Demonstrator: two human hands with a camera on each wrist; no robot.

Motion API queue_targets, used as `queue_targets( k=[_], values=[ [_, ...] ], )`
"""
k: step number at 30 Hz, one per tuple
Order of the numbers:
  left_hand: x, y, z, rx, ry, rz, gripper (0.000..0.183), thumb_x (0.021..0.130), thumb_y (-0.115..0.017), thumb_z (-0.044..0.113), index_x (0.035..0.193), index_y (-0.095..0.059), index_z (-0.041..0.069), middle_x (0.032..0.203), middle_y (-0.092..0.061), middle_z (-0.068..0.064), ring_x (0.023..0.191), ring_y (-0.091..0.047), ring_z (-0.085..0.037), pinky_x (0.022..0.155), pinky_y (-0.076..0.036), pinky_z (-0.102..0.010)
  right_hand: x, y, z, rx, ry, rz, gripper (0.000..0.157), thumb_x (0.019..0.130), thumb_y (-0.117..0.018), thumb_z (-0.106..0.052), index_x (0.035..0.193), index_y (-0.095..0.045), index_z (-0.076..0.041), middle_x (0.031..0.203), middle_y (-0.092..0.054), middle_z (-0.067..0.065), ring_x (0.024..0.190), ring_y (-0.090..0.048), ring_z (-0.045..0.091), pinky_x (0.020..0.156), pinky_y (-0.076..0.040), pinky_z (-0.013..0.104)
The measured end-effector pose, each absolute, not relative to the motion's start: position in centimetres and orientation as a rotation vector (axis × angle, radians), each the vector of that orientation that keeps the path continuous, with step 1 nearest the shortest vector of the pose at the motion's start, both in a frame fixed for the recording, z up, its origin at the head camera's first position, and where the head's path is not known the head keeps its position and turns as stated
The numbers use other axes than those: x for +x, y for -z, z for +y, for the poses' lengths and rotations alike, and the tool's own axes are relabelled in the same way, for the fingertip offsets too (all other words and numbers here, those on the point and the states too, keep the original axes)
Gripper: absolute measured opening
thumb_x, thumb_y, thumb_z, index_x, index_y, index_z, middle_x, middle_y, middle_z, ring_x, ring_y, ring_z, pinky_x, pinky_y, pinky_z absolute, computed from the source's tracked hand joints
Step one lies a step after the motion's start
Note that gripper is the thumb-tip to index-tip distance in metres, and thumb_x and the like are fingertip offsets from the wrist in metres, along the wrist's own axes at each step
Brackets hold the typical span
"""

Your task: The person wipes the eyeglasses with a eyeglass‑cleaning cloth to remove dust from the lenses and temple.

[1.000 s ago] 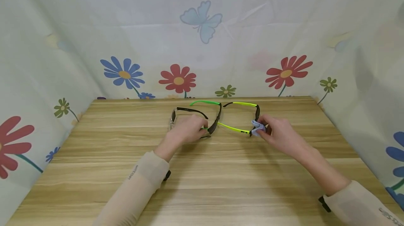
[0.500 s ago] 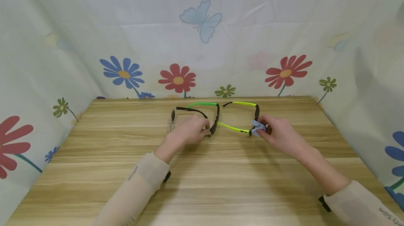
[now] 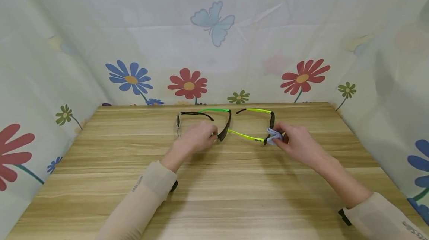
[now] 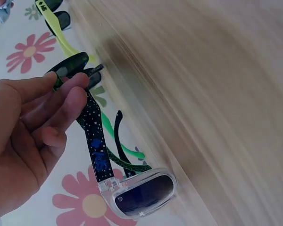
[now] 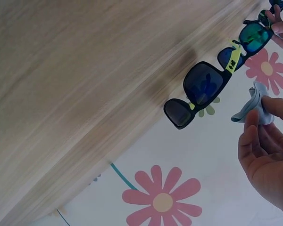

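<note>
A person's left hand (image 3: 197,136) pinches the green-armed sunglasses (image 3: 223,134) with thumb and fingertips drawn together near the end of the front, a hold that seems to suit a thin frame by leaving most of both lenses untouched; whether the frame is raised cannot be told. The right hand (image 3: 298,141) has its thumb and finger closed on a bunched blue cloth (image 5: 255,104), gathered small, probably so that little of it trails. Between the two grips stand the yellow-armed sunglasses (image 5: 203,84), arms spread toward the left hand, likely steadying them; the right wrist view shows the cloth just beside them, apart from the lenses. On the left grip's outer side, the clear-fronted sunglasses (image 4: 145,195) point their open arms back toward that hand, one passing close behind its fingers, above the wooden table (image 3: 214,195).
</note>
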State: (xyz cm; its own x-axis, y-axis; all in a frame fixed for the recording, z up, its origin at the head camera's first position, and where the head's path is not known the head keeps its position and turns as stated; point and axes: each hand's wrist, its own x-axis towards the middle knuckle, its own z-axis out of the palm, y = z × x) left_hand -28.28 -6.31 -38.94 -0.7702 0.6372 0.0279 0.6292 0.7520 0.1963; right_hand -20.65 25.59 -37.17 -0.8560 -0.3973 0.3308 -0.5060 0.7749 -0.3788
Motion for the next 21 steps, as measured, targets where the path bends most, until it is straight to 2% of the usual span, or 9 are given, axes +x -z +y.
queue_targets(
  k=[9, 21],
  values=[
    [-28.5, 38.9, -7.1, 1.013, -0.382, 2.914, 0.009, 0.1, -0.07, 0.02, 0.098, -0.075, 0.012, 0.088, -0.069, 0.004, 0.075, -0.06, -0.011, 0.07, -0.052, -0.031, -20.7, 37.1, 25.5, 0.712, -0.698, -2.737, 0.022, 0.087, -0.081, 0.001, 0.102, -0.065, -0.001, 0.084, -0.068, 0.0, 0.064, -0.058, 0.013, 0.057, -0.051, 0.025],
    [-28.4, 38.7, -7.5, 1.083, -0.61, 2.9, 0.014, 0.102, -0.067, 0.02, 0.103, -0.074, 0.007, 0.088, -0.07, -0.002, 0.071, -0.058, -0.013, 0.067, -0.049, -0.03, -20.4, 36.8, 24.9, 0.697, -0.713, -2.747, 0.022, 0.088, -0.08, 0.0, 0.103, -0.065, 0.0, 0.085, -0.069, 0.001, 0.066, -0.06, 0.012, 0.057, -0.052, 0.025]
  ],
)
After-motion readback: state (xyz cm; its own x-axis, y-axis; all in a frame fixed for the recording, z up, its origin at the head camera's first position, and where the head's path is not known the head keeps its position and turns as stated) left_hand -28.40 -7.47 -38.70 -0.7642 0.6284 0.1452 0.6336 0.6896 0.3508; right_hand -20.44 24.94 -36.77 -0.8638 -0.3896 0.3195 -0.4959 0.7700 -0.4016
